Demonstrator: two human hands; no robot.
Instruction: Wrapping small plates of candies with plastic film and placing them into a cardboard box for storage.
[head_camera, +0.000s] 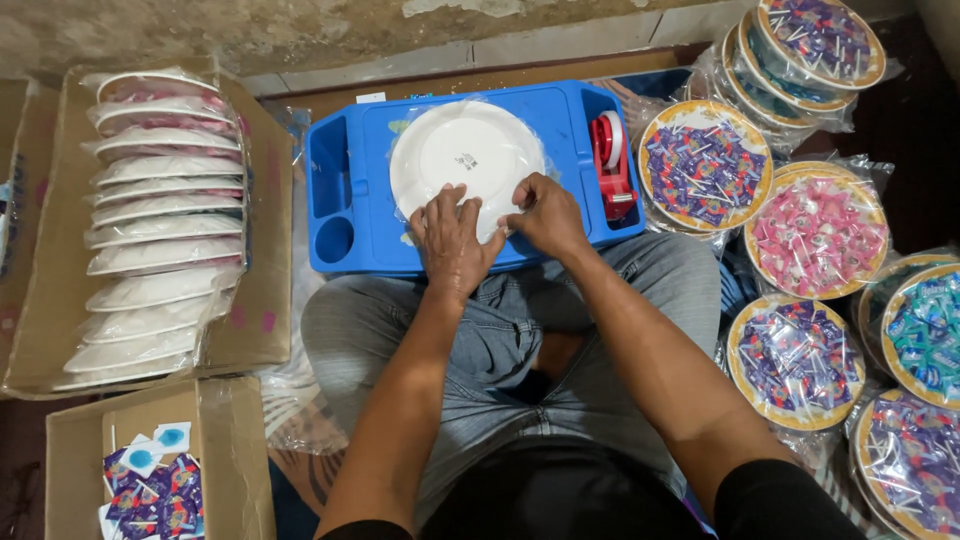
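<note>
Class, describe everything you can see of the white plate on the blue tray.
The white plate is round, looks like paper or foam, and lies upside down, its flat base with a small dark mark facing up. Clear plastic wrap covers it, crinkling past its rim. It rests in the middle of the blue tray on the person's lap, left of a red tape dispenser. The left hand presses flat on its near edge; the right hand pinches the wrap at the near right rim.

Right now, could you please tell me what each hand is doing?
Left hand: flat, pressing the wrapped round white plate.
Right hand: pinching wrap at the plate's edge.
</note>
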